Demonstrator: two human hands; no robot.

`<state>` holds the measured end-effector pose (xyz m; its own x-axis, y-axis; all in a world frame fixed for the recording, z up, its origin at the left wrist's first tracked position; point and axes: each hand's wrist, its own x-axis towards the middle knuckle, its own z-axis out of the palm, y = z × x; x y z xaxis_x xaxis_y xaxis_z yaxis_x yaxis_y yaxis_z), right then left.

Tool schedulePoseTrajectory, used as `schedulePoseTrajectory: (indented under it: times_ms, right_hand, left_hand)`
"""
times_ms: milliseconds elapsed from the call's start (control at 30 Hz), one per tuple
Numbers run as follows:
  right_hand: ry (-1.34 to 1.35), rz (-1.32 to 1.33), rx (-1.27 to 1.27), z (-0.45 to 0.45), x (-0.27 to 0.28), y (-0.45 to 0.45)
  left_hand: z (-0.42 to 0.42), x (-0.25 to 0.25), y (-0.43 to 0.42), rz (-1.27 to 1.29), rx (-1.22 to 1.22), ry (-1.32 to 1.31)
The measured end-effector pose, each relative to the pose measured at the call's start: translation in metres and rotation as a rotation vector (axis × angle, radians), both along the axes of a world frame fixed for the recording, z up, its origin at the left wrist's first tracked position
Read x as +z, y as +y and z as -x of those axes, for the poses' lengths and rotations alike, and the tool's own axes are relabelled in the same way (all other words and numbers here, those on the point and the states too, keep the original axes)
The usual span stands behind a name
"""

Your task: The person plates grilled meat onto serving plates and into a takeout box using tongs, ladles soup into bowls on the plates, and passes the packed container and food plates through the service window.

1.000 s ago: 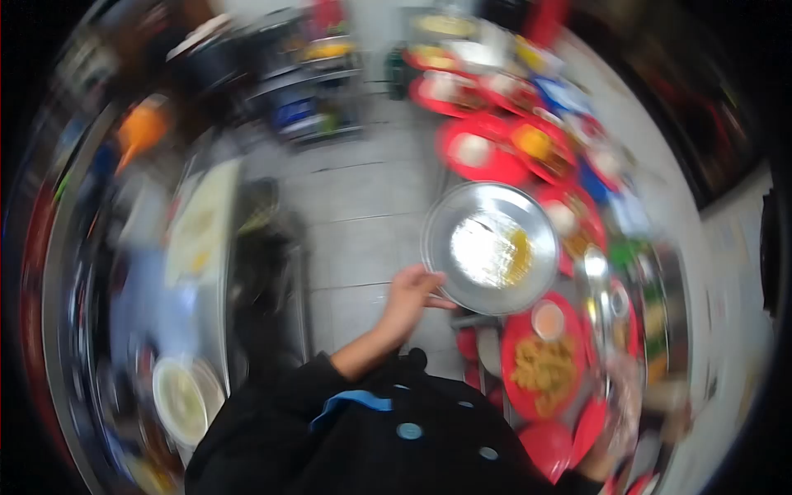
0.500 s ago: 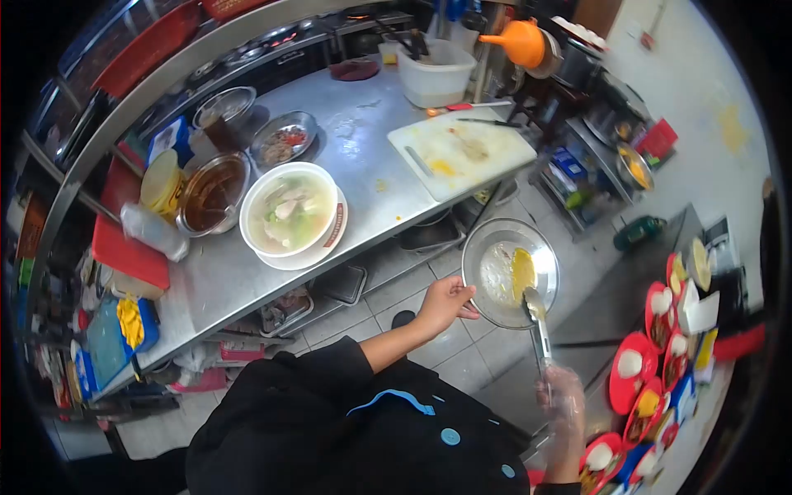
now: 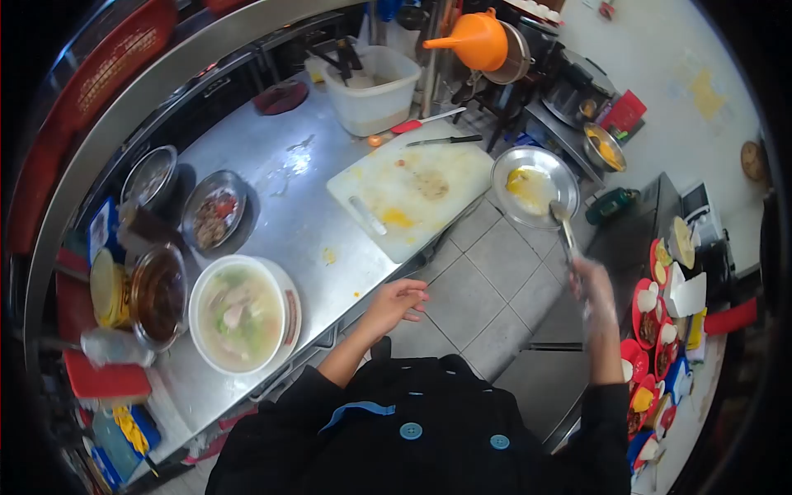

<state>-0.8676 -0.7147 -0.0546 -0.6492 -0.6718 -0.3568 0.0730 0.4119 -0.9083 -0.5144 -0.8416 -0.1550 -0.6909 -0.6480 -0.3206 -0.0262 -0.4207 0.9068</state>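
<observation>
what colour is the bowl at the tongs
Silver; the bowl shows best in the head view.

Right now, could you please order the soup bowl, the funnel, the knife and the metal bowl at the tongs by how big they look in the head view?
1. Soup bowl, though nearness may enlarge it
2. Metal bowl at the tongs
3. Funnel
4. Knife, long but thin

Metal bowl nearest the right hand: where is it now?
In the head view, the metal bowl is right of centre, just right of the white cutting board, at the far end of the metal utensil in the right hand.
</observation>
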Motion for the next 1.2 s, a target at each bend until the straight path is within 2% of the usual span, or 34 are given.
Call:
schedulePoseTrajectory:
  times_ms: [33, 100, 167, 233, 267, 300, 333, 367, 400, 467, 500, 600, 633, 700, 767, 800, 833, 867, 900, 967, 1033, 1100, 1167, 1200]
  right_hand:
    - [0.052, 0.007, -0.032, 0.01, 0.009, -0.018]
    - [0.099, 0.034, -0.073, 0.041, 0.007, -0.049]
    - [0.141, 0.062, -0.093, 0.08, -0.004, -0.082]
    - [0.274, -0.073, 0.077, 0.132, -0.024, -0.117]
    - [0.309, -0.066, 0.115, 0.161, -0.044, -0.135]
    - [0.304, -0.062, 0.127, 0.181, -0.062, -0.155]
    - [0.545, -0.043, 0.198, 0.199, -0.079, -0.173]
    - [0.788, -0.023, 0.264, 0.217, -0.095, -0.187]
    - [0.878, -0.054, 0.274, 0.229, -0.109, -0.203]
    - [1.041, -0.126, 0.342, 0.25, -0.133, -0.243]
    - [1.105, -0.176, 0.405, 0.259, -0.143, -0.257]
    - [1.165, -0.05, 0.46, 0.274, -0.153, -0.292]
    - [1.124, -0.036, 0.487, 0.278, -0.157, -0.302]
    - [1.072, 0.004, 0.545, 0.288, -0.161, -0.323]
    - [0.992, 0.045, 0.487, 0.299, -0.159, -0.342]
    - [0.99, 0.069, 0.52, 0.314, -0.174, -0.358]
    - [0.803, 0.043, 0.604, 0.332, -0.195, -0.375]
    - [0.619, 0.009, 0.683, 0.348, -0.21, -0.389]
    - [0.619, 0.018, 0.712, 0.36, -0.215, -0.396]
    - [-0.05, 0.126, 0.679, 0.38, -0.221, -0.404]
    - [-0.192, -0.128, 0.61, 0.389, -0.185, -0.419]
    - [-0.212, -0.166, 0.678, 0.409, -0.175, -0.433]
    - [-0.244, -0.205, 0.732, 0.43, -0.17, -0.45]
    - [-0.236, -0.199, 0.726, 0.438, -0.168, -0.46]
  left_hand:
    - [0.005, -0.004, -0.013, -0.002, -0.017, 0.001]
    - [0.017, -0.011, -0.035, 0.042, 0.1, -0.02]
    - [0.037, -0.013, -0.069, 0.225, 0.258, -0.158]
    - [0.059, -0.014, -0.135, 0.498, 0.46, -0.48]
    - [0.066, -0.026, -0.178, 0.748, 0.608, -0.484]
    - [0.075, -0.038, -0.222, 0.985, 0.755, -0.615]
    - [0.079, -0.061, -0.272, 1.092, 0.762, -0.8]
    - [0.096, -0.044, -0.294, 1.048, 0.739, -0.961]
    - [0.114, -0.026, -0.309, 1.002, 0.717, -1.115]
    - [0.114, -0.073, -0.364, 0.929, 0.633, -1.375]
    - [0.117, -0.072, -0.373, 0.858, 0.696, -1.379]
    - [0.151, -0.044, -0.353, 0.701, 0.821, -1.333]
    - [0.159, -0.044, -0.349, 0.686, 0.826, -1.352]
    - [0.151, -0.052, -0.349, 0.728, 0.995, -1.413]
    - [0.135, -0.069, -0.351, 0.767, 1.087, -1.357]
    - [0.135, -0.069, -0.348, 0.737, 1.224, -1.243]
    - [0.135, -0.071, -0.343, 0.709, 1.351, -1.125]
    - [0.148, -0.06, -0.332, 0.607, 1.372, -0.849]
    - [0.175, -0.038, -0.316, 0.51, 1.374, -0.57]
    - [0.254, 0.007, -0.279, 0.446, 1.147, -0.39]
    - [0.323, 0.019, -0.266, 0.343, 0.992, -0.364]
    - [0.379, 0.026, -0.273, 0.281, 0.943, -0.36]
    - [0.413, 0.014, -0.293, 0.29, 0.974, -0.442]
    - [0.423, 0.003, -0.304, 0.38, 0.939, -0.658]
